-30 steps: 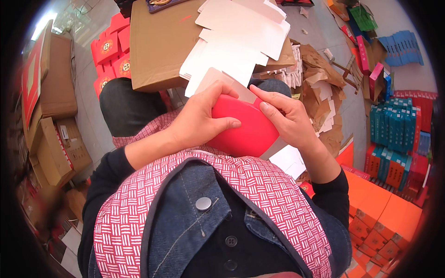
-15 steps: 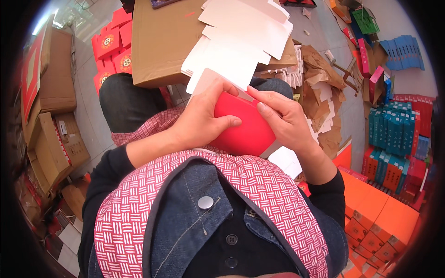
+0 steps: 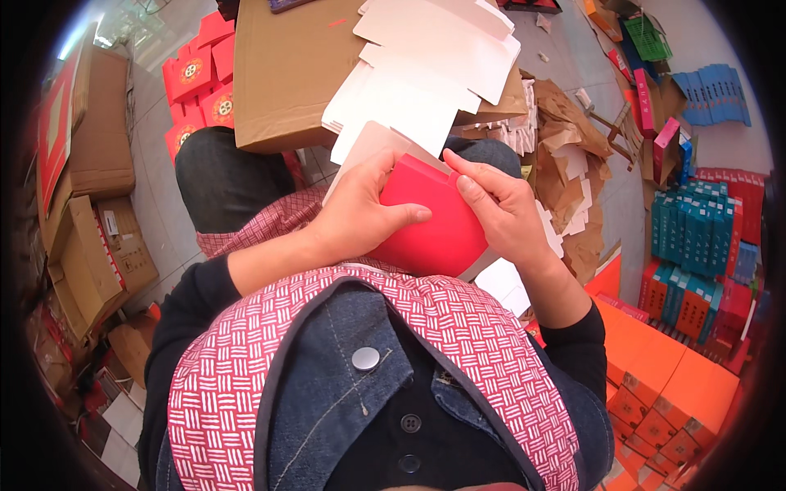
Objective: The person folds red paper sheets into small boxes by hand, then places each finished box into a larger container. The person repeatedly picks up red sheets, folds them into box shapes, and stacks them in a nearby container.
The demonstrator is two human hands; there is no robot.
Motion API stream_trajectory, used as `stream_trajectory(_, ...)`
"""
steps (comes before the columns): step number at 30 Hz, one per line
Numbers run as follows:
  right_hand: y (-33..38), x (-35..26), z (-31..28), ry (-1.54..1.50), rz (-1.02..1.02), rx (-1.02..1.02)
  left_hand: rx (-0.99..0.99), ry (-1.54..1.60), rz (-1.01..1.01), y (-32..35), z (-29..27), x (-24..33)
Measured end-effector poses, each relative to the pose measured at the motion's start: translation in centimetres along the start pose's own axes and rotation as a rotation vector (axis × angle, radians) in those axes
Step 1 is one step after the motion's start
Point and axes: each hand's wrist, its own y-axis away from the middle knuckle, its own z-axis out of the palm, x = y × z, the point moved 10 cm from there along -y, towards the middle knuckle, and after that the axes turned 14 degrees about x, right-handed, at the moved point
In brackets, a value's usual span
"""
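Over my lap I hold a red cardboard box blank (image 3: 434, 221), partly folded, with a pale inner flap reaching up past my left hand. My left hand (image 3: 364, 204) grips its left side, thumb lying across the red face and fingers behind. At the upper right edge, my right hand (image 3: 499, 204) pinches the card between thumb and forefinger. Just beyond, a fanned stack of white flat box blanks (image 3: 409, 82) lies on a large brown carton (image 3: 286, 82).
Red boxes (image 3: 192, 74) are piled on the floor at far left, near opened brown cartons (image 3: 90, 254). Crumpled brown paper (image 3: 565, 131) lies right of the carton. Teal boxes (image 3: 692, 229) and orange boxes (image 3: 663, 368) are stacked at the right.
My right fingers have shifted slightly along the upper edge of the red box blank, and its red side panel now shows more upright beside them. Both hands keep their hold.
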Motion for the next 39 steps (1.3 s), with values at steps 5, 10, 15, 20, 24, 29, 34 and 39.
stream_trajectory(5, 0.0, 0.0, 0.3, 0.011, 0.021, -0.016, 0.034, 0.049, -0.067, 0.0, -0.2, -0.5)
stream_trajectory(10, 0.5, -0.4, 1.1, 0.04, -0.054, -0.138, 0.003, 0.214, -0.261, 0.3, 0.0, -1.1)
stream_trajectory(15, 0.4, 0.5, -1.0, -0.242, 0.164, -0.158, 0.076, 0.407, -0.39, 0.2, -0.6, -0.6)
stream_trajectory(20, 0.7, -0.4, -0.8, -0.101, 0.041, -0.199, 0.113, 0.434, -0.416, 0.0, -0.7, -1.1)
stream_trajectory(24, 0.5, -0.7, -0.9, -0.043, -0.051, -0.151, 0.094, 0.419, -0.424, 0.0, -0.6, -1.8)
stream_trajectory(29, 0.4, 0.1, -0.8, -0.114, 0.063, -0.102, 0.075, 0.424, -0.429, 0.0, -0.3, -1.8)
stream_trajectory(34, 0.9, -0.8, -0.6, -0.018, -0.052, -0.118, 0.097, 0.434, -0.431, 0.1, -0.6, -1.6)
stream_trajectory(39, 0.5, -1.2, -0.6, -0.017, -0.073, -0.153, 0.106, 0.431, -0.372, -0.1, -0.9, -0.9)
